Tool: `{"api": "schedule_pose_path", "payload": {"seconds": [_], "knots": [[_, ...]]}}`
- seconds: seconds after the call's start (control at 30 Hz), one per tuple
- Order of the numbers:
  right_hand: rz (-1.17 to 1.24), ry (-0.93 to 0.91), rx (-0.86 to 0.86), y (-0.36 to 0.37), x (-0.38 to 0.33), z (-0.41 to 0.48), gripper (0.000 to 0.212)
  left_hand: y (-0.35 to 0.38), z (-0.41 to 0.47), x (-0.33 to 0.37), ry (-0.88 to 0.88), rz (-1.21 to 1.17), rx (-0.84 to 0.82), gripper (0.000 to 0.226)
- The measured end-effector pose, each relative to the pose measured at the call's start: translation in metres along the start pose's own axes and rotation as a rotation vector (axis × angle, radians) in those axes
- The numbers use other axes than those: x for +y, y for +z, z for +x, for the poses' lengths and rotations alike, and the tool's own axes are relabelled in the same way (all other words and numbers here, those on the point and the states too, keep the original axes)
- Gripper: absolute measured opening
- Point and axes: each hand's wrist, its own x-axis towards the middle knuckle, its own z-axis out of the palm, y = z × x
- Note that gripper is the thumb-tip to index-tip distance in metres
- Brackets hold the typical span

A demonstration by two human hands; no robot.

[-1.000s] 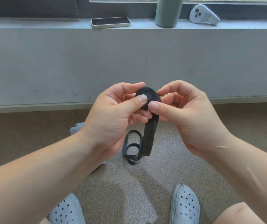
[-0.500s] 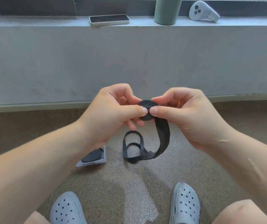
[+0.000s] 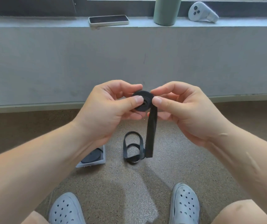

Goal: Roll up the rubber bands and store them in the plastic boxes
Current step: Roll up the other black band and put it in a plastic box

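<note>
A black rubber band is partly wound into a flat coil (image 3: 143,101) held in front of me above the floor. My left hand (image 3: 108,110) pinches the coil's left side between thumb and fingers. My right hand (image 3: 179,109) pinches its right side the same way. The unwound tail (image 3: 150,136) hangs straight down from the coil and ends in loose loops (image 3: 132,149) on the floor. A clear plastic box (image 3: 103,160) sits on the floor under my left forearm, with a rolled black band (image 3: 92,156) inside; my arm hides most of it.
A low grey wall (image 3: 129,62) rises just ahead, with a ledge carrying a phone (image 3: 108,20), a green bottle (image 3: 166,10) and a white controller (image 3: 201,12). My two feet in pale clogs (image 3: 184,204) rest on the speckled floor near the bottom edge.
The coil has turned between my fingers and tilted flatter. The tail, which curved out to the right half a second ago, now hangs straight down. The box has come out from behind my left hand.
</note>
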Motion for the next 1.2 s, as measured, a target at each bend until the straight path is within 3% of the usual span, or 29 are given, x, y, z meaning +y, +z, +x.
{"api": "schedule_pose_path", "payload": {"seconds": [0.2,0.4,0.53,0.6,0.73,0.87,1.03,1.2], "knots": [[-0.085,-0.176,0.151,0.009,0.002,-0.001,0.025,0.005,-0.002,0.000,0.056,-0.169,0.042,0.023],[-0.061,-0.288,0.182,0.013,0.004,-0.004,0.023,0.007,-0.006,-0.005,0.057,-0.207,-0.014,0.020],[-0.076,-0.255,0.197,0.010,0.005,-0.005,0.017,0.002,-0.005,-0.007,0.016,-0.071,-0.053,0.022],[-0.136,-0.212,0.151,0.004,0.002,-0.004,0.017,-0.005,0.000,-0.003,0.028,0.097,-0.074,0.030],[-0.223,-0.116,0.053,0.000,0.000,-0.001,0.018,-0.012,0.004,0.004,0.008,0.258,-0.162,0.027],[-0.226,-0.105,0.087,0.002,0.002,0.000,0.019,-0.010,0.003,0.003,0.014,0.257,-0.159,0.030],[-0.143,-0.045,0.196,0.006,0.007,0.001,0.012,-0.004,0.001,-0.003,0.009,0.102,-0.025,0.024],[-0.087,0.044,0.094,0.004,0.005,0.001,0.013,-0.006,0.004,0.001,0.017,-0.066,0.077,0.021]]}}
